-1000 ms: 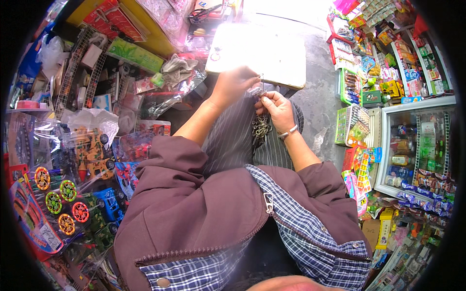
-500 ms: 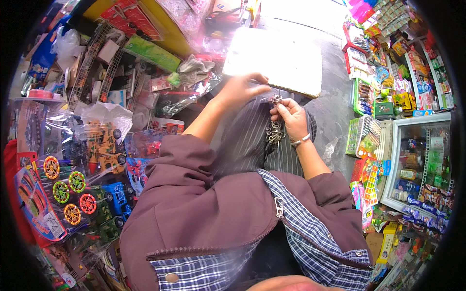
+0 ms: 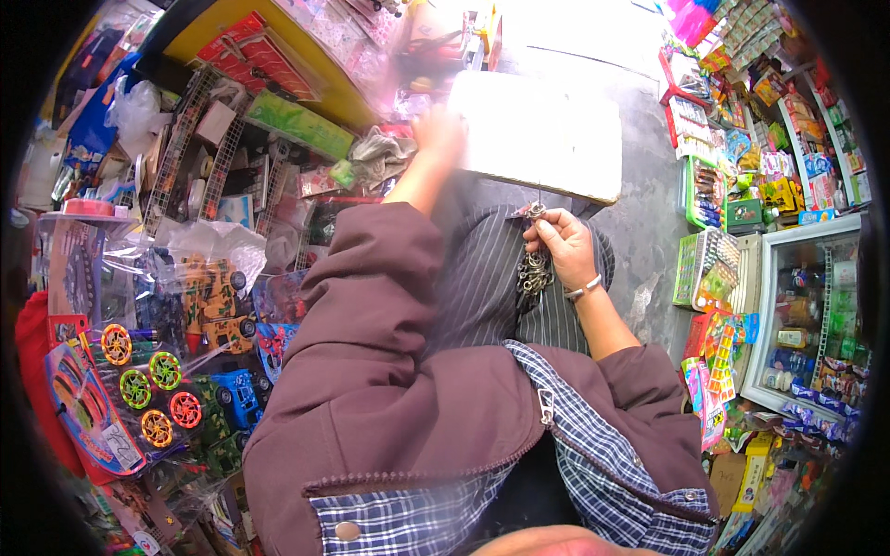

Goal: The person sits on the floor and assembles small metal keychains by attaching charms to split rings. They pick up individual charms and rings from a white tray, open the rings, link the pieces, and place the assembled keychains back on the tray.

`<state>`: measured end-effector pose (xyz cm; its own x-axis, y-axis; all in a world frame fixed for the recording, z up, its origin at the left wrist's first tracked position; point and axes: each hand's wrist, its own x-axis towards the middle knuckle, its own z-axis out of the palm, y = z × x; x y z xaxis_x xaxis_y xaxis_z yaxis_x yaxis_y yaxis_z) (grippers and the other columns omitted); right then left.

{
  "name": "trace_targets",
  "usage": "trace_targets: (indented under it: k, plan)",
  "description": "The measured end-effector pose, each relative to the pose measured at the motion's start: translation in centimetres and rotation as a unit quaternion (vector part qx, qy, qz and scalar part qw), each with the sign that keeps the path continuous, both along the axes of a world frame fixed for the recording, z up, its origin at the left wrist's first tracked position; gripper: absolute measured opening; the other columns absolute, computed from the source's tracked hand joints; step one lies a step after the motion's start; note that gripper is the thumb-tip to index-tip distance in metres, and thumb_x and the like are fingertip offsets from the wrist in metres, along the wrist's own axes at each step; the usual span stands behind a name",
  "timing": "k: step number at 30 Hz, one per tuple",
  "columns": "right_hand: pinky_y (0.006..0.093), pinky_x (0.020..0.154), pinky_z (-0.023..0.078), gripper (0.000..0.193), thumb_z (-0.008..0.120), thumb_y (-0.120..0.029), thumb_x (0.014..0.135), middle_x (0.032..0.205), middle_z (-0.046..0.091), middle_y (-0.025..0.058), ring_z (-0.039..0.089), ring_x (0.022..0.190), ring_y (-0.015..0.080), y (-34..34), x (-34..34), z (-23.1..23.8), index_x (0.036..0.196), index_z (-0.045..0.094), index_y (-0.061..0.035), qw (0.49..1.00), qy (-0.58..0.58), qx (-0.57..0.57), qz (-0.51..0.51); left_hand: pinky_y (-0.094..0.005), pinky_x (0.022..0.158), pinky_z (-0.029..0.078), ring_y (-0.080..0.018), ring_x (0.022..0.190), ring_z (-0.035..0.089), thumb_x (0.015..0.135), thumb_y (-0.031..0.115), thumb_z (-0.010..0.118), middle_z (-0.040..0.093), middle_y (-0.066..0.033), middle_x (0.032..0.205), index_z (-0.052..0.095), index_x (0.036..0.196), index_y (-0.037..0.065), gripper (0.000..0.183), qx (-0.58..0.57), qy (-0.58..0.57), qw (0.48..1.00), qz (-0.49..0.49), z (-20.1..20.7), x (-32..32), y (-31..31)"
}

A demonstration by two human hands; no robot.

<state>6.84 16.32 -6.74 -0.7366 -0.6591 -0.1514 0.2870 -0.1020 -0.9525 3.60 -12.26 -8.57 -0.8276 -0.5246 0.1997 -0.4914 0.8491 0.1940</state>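
My right hand (image 3: 567,245) is closed, thumb against forefinger, at the top of a bunch of small metal clasps and rings (image 3: 535,271). The bunch dangles below the fingers in front of my dark striped trousers (image 3: 477,273). A thin piece like a wire rises from it towards a white board (image 3: 547,130). My left hand (image 3: 440,134) is apart from the bunch, beside the left edge of the board and just above a crumpled grey cloth (image 3: 382,156). Motion smears its fingers, so whether it holds anything cannot be made out.
On the left, wire racks (image 3: 185,139) and packaged toys with colourful wheels (image 3: 148,385) stand close to my arm. A glass-fronted cooler (image 3: 805,320) and shelves of snack packets (image 3: 779,139) line the right side. Grey floor (image 3: 640,222) runs between.
My left hand has moved up and left, away from the metal bunch, to beside the board. My right hand keeps its hold. The whole view has shifted slightly.
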Motion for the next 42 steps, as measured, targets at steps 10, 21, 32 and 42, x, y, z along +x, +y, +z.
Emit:
trace_targets:
  k: [10,21,32,42]
  plan:
    - [0.0242,0.063,0.05,0.014,0.056,-0.013,0.091,0.082,0.066,0.0094,0.062,0.068,0.0128,-0.1,-0.2,0.0,0.096,0.058,0.0003,1.0,-0.012,-0.011,0.011,-0.0401,0.076,0.048,-0.0287,0.081,0.063,0.083,0.017,0.057,0.065,-0.014,0.086,0.061,0.091,0.003,0.016,0.096,0.115,0.983,-0.106,0.9,2.5,1.8]
    - [0.0242,0.062,0.05,0.013,0.055,-0.01,0.091,0.082,0.065,0.0072,0.061,0.066,0.0115,-0.1,0.0,-0.1,0.098,0.058,0.0008,1.0,0.01,-0.008,0.012,-0.0273,0.071,0.05,-0.0133,0.08,0.062,0.092,0.014,0.054,0.066,-0.0111,0.088,0.058,0.099,-0.003,0.019,0.495,0.217,0.818,-0.198,5.1,6.9,10.4]
    - [0.0224,0.063,0.05,0.013,0.054,-0.011,0.093,0.081,0.065,0.0071,0.061,0.067,0.0107,0.0,0.1,0.0,0.099,0.057,-0.0006,0.999,0.026,-0.008,0.018,-0.0264,0.067,0.05,-0.012,0.076,0.06,0.086,0.008,0.059,0.065,-0.0075,0.085,0.059,0.095,0.002,0.011,0.36,0.214,0.874,-0.246,6.7,8.1,11.2]
    - [0.0234,0.062,0.05,0.012,0.055,-0.009,0.091,0.081,0.065,0.0064,0.061,0.066,0.011,0.0,0.0,0.0,0.098,0.058,-0.0003,1.0,0.019,-0.002,0.012,-0.03,0.074,0.049,-0.0178,0.084,0.062,0.085,0.011,0.062,0.065,-0.0114,0.089,0.06,0.1,0.0,0.019,0.392,0.183,0.861,-0.267,6.0,7.8,10.4]
